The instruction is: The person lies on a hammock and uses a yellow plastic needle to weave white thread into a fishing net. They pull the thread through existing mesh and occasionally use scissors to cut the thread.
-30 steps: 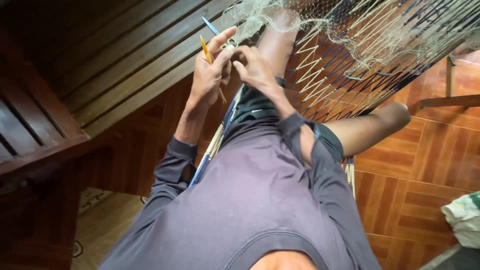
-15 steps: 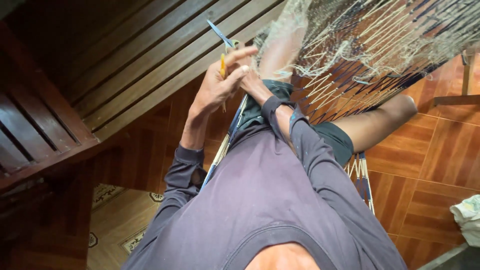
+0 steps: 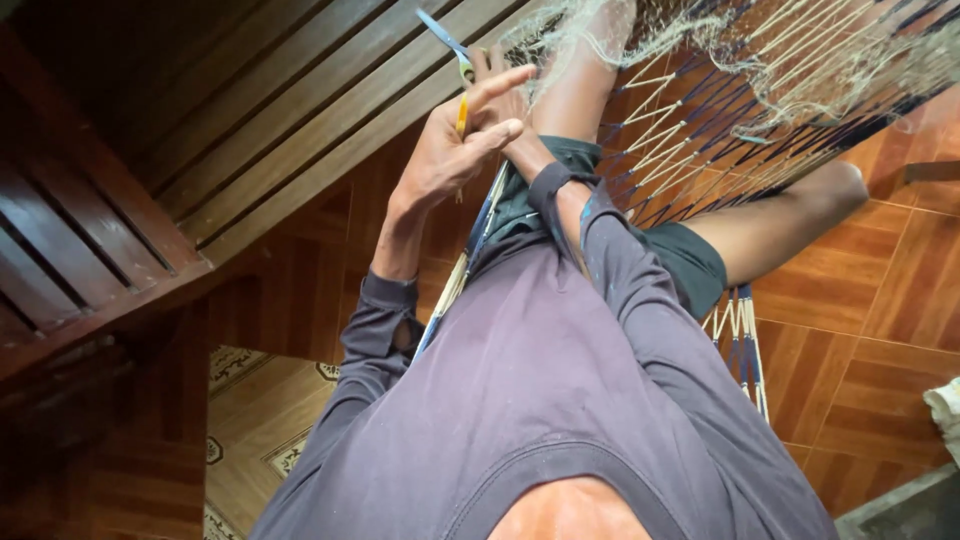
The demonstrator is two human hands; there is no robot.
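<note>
Pale fishing net [image 3: 600, 40] at twelve o'clock: left hand [image 3: 450, 150] pinched a yellow-and-blue netting needle [image 3: 455, 60]; right hand [image 3: 500, 90] mostly hidden, grip indeterminable; twine needed steady tension.

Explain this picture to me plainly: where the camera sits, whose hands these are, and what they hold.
There is no machine here. One camera sits on a person's head and looks down their own body, so the purple shirt fills the bottom. The left hand and right hand meet at a fine pale net draped over their knees. Between the hands are a blue tool and a yellow tool; which fingers grip each is unclear. The person sits in a woven hammock above an orange tiled floor.
</note>
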